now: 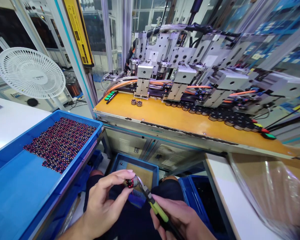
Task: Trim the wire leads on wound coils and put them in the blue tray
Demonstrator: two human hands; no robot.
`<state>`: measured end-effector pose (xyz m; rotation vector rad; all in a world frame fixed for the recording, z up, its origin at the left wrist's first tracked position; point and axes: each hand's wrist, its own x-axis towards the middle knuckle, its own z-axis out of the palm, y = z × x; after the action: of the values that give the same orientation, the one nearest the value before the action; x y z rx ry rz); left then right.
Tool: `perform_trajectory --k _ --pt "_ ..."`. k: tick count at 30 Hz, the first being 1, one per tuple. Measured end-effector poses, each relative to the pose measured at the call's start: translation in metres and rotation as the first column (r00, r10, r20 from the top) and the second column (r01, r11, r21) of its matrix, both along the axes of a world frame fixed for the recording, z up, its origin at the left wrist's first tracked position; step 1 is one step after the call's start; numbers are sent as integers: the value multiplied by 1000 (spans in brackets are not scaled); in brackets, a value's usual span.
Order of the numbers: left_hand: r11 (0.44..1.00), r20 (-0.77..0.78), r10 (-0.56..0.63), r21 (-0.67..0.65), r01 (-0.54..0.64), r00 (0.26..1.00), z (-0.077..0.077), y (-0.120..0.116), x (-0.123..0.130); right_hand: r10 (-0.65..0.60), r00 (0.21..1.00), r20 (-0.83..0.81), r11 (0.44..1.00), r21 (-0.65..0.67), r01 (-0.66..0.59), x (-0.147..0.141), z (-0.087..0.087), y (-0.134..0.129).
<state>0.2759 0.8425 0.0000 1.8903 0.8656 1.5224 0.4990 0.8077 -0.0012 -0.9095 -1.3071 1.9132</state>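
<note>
Head view: pliers (157, 207) at small round part (131, 182)

A small, round component (131, 182) with red windings and a grey metallic rim is held edgewise between the thumb and fingertips of the left hand (106, 201). Pliers (159, 210) with yellow-green and black handles are gripped aslant in the right hand (183, 216), their metal tips positioned at the component's rim.
</note>
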Motion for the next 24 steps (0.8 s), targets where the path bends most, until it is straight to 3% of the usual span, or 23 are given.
perform_trajectory --k 5,8,10,12,15,18,21,24 --pt "998 46 10 -55 -7 999 -1 -1 -1 -70 995 74 998 12 69 0 -9 1" --pt "967 160 -2 -250 42 987 -2 3 -3 -116 969 219 977 203 71 4 -4 4" --pt "894 277 1 -431 123 961 -4 7 -4 -191 911 366 900 436 14 10 2 11" --pt "796 401 29 -563 221 916 -7 11 -5 -347 795 498 761 645 -71 20 9 28" --pt "697 515 142 -658 284 846 -11 10 -5 -606 620 497 537 831 -142 38 21 76" --pt "648 492 264 -728 225 830 -13 2 -10 -793 428 433 390 901 -189 53 29 147" --pt "610 411 352 -782 127 841 -10 -10 -32 -864 307 400 362 916 -174 57 31 212" --pt "536 331 455 -843 43 827 -4 -21 -75 -874 300 382 345 923 -168 54 25 253"
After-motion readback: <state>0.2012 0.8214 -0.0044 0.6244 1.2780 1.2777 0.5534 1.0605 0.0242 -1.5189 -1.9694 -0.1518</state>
